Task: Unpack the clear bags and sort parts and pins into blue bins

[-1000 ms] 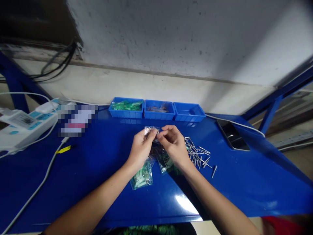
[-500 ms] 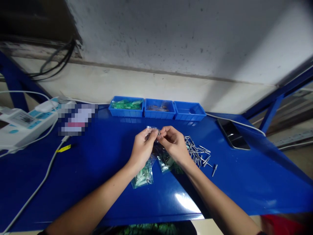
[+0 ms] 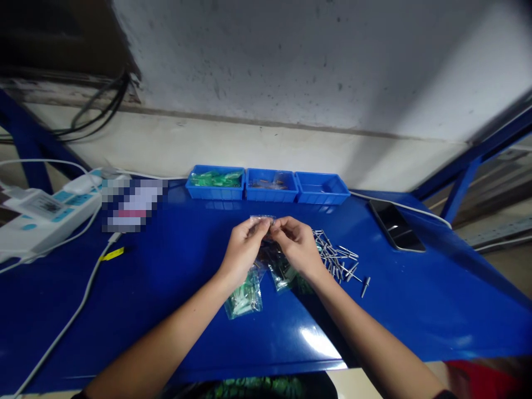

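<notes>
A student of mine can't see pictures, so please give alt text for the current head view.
A person's hands meet at a small clear bag above a blue table. Filled bags lie below them, loose metal pins to the right, and three blue bins in a row behind.

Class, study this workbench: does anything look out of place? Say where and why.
One metal pin lies alone to the right of the loose pile of pins beside the right hand, so it looks strayed from the group.
</notes>
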Available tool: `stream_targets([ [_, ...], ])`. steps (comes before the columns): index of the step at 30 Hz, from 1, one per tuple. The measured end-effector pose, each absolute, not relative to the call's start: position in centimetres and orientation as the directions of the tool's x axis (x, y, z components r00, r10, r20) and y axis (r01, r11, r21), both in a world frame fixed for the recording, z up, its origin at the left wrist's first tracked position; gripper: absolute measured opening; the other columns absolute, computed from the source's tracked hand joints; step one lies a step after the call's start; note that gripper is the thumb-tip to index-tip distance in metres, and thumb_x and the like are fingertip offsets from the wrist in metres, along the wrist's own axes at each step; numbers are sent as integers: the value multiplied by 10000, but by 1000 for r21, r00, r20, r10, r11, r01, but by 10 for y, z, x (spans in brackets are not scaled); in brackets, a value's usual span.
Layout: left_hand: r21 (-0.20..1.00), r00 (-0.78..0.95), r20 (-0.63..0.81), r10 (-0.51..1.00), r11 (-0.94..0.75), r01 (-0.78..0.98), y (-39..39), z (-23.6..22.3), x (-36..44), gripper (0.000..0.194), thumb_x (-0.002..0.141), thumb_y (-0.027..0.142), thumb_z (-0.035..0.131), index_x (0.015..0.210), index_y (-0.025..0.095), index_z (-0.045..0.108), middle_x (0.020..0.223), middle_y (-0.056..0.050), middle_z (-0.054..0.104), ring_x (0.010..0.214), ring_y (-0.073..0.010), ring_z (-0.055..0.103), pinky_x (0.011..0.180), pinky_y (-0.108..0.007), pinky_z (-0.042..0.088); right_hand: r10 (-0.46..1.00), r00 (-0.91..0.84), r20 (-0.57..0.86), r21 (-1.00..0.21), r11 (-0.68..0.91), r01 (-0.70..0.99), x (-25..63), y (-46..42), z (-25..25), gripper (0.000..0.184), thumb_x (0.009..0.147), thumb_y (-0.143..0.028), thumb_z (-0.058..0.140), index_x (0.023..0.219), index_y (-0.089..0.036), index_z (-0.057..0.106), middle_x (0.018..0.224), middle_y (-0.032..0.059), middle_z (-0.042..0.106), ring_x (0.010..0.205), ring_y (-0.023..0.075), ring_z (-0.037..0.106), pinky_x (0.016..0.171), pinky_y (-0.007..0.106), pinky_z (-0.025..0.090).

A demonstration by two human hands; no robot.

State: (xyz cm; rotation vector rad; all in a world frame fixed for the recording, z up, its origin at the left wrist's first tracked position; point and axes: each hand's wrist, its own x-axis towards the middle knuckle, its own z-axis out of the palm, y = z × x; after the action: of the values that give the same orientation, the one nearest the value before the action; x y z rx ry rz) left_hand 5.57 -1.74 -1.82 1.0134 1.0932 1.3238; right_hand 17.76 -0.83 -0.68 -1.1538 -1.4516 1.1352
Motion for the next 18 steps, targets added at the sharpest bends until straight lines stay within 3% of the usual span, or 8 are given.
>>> stream_targets([
  [10, 955, -51, -160, 986, 141, -261, -17, -19, 55, 157, 716, 278, 671, 819, 160, 676, 833, -38, 656, 752, -144, 570, 605, -229, 362, 984, -169, 62, -983, 89, 162, 183, -6, -3, 144, 707, -286, 608, 649, -159, 571, 569, -16, 556, 514, 97, 455, 501, 231, 351],
  [18, 977, 18, -28, 999, 31, -209, -16, -12, 50, 136, 769, 288, 641, 851, 181, 661, 752, -10, 627, 689, -119, 537, 606, -226, 363, 963, -269, -23, -992, -55, -115, 189, -5, 2, 93, 730, -237, 560, 653, -184, 568, 657, -1, 601, 646, 133, 546, 579, 247, 376],
])
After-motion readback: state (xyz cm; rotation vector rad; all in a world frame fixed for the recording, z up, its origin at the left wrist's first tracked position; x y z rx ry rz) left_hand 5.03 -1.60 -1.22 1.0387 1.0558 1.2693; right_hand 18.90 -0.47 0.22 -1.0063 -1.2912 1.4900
